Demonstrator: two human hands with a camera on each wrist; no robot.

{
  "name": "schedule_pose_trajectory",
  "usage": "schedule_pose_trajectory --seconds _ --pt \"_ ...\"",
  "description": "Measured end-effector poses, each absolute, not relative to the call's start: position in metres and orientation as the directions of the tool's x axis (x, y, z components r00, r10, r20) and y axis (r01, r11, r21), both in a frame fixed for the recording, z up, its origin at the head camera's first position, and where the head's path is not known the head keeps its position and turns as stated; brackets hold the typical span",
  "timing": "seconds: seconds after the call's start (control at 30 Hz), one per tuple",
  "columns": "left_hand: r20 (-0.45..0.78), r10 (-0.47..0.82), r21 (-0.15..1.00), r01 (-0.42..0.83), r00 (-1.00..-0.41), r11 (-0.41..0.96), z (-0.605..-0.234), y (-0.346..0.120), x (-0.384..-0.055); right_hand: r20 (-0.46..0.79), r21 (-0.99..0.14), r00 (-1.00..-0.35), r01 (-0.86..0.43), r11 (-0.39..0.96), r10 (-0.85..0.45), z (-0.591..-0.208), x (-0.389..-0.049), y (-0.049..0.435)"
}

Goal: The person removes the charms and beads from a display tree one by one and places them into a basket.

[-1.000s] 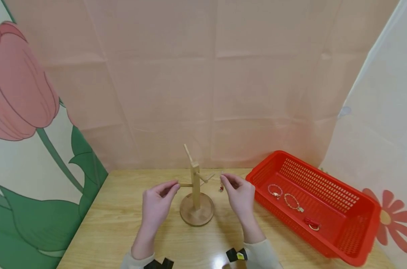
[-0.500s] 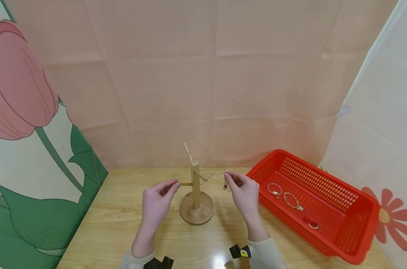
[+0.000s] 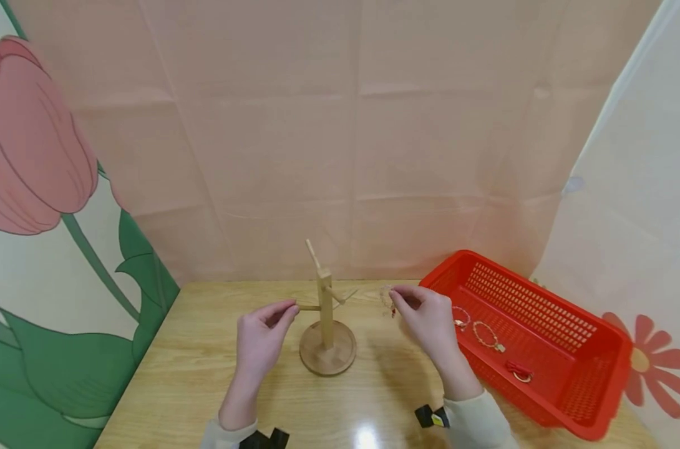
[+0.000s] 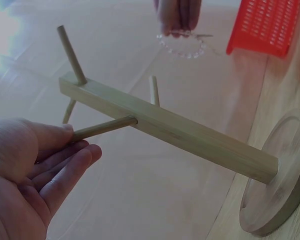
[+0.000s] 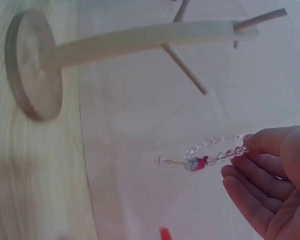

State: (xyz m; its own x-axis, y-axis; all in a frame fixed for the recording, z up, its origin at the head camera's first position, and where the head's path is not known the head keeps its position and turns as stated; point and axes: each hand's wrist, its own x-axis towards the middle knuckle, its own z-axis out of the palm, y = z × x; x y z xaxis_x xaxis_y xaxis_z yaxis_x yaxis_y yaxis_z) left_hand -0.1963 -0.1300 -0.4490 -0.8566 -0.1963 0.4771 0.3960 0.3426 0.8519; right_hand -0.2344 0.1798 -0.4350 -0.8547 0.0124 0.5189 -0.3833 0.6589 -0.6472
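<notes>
A wooden stand [image 3: 326, 312] with several pegs and a round base rises from the table. My left hand [image 3: 264, 337] pinches the end of its left peg [image 4: 102, 129] between thumb and fingers. To the right of the stand, apart from it, my right hand [image 3: 430, 318] pinches a bracelet [image 5: 212, 155] of clear and pale pink beads. A red and bluish charm and a short dangling end show on this bracelet in the right wrist view. The bracelet hangs as an open loop below the fingertips in the left wrist view.
A red plastic basket [image 3: 542, 293] stands on the table at the right. Inside lie a pink beaded bracelet [image 3: 461, 317], a gold-toned bracelet [image 3: 486, 335] and a red band with a ring-shaped piece [image 3: 519, 371]. A pinkish sheet [image 3: 295, 137] hangs behind the table.
My right hand has moved right with the bracelet, away from the stand's pegs and in front of the basket's near left side. The left hand stays on its peg.
</notes>
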Motion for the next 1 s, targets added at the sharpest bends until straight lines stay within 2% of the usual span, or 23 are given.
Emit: schedule_pose_trajectory --seconds 0.33,0.6,1.0 --pt "0.457 -0.205 0.864 0.378 -0.866 0.331 -0.448 -0.128 -0.195 0.446 -0.532 -0.892 -0.333 0.779 -0.077 -0.411 -0.224 0.237" --pt "0.436 -0.205 0.873 0.357 -0.876 0.333 -0.445 -0.13 -0.193 0.308 -0.529 -0.949 -0.232 0.816 -0.07 -0.403 -0.214 0.283" --pt "0.45 -0.199 0.866 0.371 -0.871 0.334 -0.447 -0.129 -0.193 0.192 -0.471 -0.975 -0.192 0.861 -0.112 -0.4 -0.212 0.344"
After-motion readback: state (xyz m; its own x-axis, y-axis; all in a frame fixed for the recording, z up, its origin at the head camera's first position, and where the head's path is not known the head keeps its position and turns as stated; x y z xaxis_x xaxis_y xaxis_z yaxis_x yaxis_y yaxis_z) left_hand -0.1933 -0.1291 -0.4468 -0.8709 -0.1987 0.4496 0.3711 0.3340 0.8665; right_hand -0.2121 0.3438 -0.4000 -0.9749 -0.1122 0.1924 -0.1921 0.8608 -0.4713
